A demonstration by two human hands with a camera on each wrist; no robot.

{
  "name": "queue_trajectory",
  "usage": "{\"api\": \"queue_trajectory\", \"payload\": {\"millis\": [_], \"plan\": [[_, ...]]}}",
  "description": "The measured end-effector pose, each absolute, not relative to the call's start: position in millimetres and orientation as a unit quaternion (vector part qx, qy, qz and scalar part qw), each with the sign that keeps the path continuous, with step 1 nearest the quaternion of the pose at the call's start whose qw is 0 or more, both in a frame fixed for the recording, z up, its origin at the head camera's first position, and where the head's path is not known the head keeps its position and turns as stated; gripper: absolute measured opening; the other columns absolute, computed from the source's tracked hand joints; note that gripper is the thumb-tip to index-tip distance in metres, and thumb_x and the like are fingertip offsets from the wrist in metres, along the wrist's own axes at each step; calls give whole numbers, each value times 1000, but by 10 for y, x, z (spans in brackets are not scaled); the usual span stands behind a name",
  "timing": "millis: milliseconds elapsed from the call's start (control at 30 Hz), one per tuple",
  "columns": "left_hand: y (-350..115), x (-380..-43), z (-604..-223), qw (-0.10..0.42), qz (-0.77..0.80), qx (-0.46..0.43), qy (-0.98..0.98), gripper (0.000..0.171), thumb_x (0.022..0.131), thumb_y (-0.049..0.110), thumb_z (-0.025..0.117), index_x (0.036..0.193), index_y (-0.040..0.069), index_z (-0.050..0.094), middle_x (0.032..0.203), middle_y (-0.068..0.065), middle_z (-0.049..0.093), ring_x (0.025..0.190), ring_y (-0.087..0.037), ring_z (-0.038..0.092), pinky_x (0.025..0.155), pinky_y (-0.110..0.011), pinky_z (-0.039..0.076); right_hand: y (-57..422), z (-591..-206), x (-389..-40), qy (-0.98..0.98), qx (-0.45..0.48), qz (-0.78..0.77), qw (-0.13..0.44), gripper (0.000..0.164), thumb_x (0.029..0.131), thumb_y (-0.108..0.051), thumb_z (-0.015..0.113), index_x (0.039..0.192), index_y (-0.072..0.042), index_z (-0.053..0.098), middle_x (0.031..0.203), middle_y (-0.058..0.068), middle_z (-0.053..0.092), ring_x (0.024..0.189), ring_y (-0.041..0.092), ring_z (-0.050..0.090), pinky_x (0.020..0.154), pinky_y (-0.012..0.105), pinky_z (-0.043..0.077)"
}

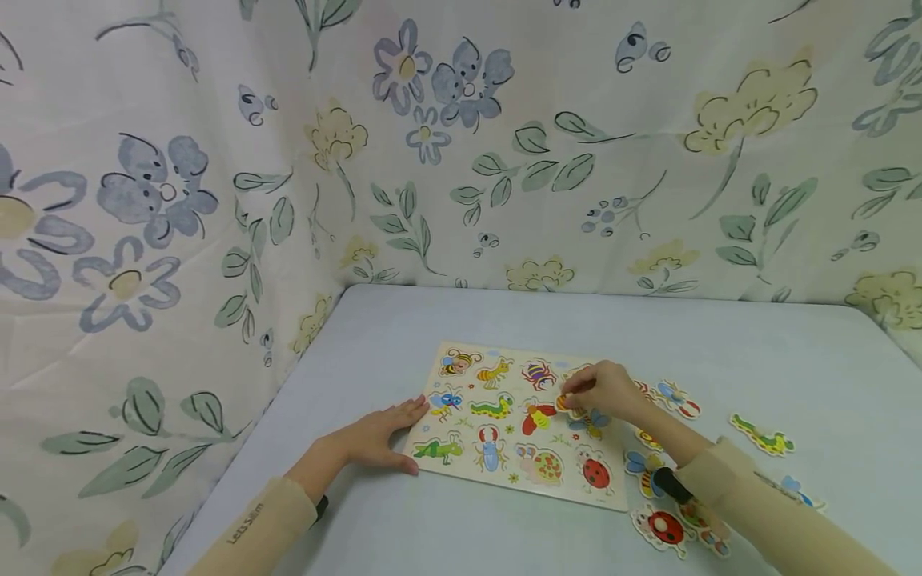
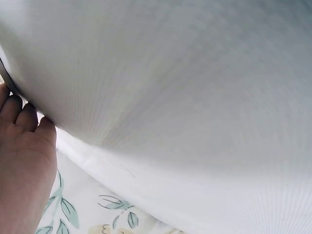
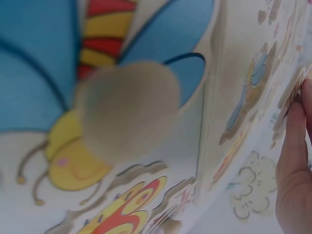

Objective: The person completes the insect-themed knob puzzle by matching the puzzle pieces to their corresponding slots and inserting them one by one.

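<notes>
A wooden insect puzzle board (image 1: 461,404) lies flat on the table, printed with a bee, spider, grasshopper, ladybug and others. My left hand (image 1: 378,438) rests at its left edge, fingers extended on the rim and thumb near the lower corner. Over the board's upper right part, my right hand (image 1: 608,390) pinches a small orange-striped puzzle piece (image 1: 564,402), partly hidden by the fingers. In the right wrist view, that hand (image 3: 295,156) sits at the right edge. The left wrist view shows the left hand (image 2: 27,156) beside the pale tabletop.
Right of the board lie loose pieces: a ladybug (image 1: 664,528), a blue-winged bee (image 1: 643,472), a green caterpillar (image 1: 763,436), a beetle (image 1: 677,398) and a blue insect (image 1: 801,492) partly behind the right sleeve. A floral curtain (image 1: 533,160) hangs behind the table.
</notes>
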State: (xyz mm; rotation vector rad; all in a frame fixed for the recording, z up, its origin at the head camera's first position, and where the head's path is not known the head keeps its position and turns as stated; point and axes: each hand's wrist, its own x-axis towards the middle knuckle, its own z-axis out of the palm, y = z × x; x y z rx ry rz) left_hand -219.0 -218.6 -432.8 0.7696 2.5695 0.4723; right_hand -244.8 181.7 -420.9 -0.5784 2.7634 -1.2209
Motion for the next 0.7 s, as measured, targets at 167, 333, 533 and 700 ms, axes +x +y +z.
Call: {"api": "queue_trajectory", "payload": {"millis": [167, 333, 533, 700], "plan": [[-2181, -2190, -4326, 205, 172, 282, 921, 101, 79, 54, 74, 154, 9, 24, 161, -7, 18, 147, -28, 18, 117, -49, 21, 1756, -4181, -2484, 901, -180, -394, 35, 7, 81, -9, 78, 87, -5, 77, 86, 6, 73, 71, 13, 64, 61, 26, 54], [-2185, -2193, -4336, 207, 174, 279, 922, 102, 78, 54, 74, 154, 9, 24, 161, -6, 18, 147, -28, 18, 117, -49, 21, 1677, -4165, -2536, 901, -175, -396, 39, 7, 81, -10, 78, 86, -4, 77, 83, 3, 72, 70, 12, 62, 62, 28, 53], [-2191, -2187, -4337, 204, 175, 286, 920, 101, 79, 54, 74, 154, 8, 24, 161, -7, 18, 147, -27, 18, 118, -48, 21, 1579, -4163, -2602, 897, -178, -401, 45, 9, 82, -10, 78, 87, -4, 77, 84, 3, 72, 72, 12, 62, 63, 28, 53], [-2194, -2176, -4306, 205, 176, 287, 919, 101, 79, 53, 74, 154, 7, 25, 160, -8, 19, 146, -29, 18, 117, -49, 21, 1497, -4154, -2619, 892, -177, -414, 45, 7, 81, -9, 78, 85, -4, 76, 82, 3, 71, 71, 13, 62, 63, 29, 52]]}}
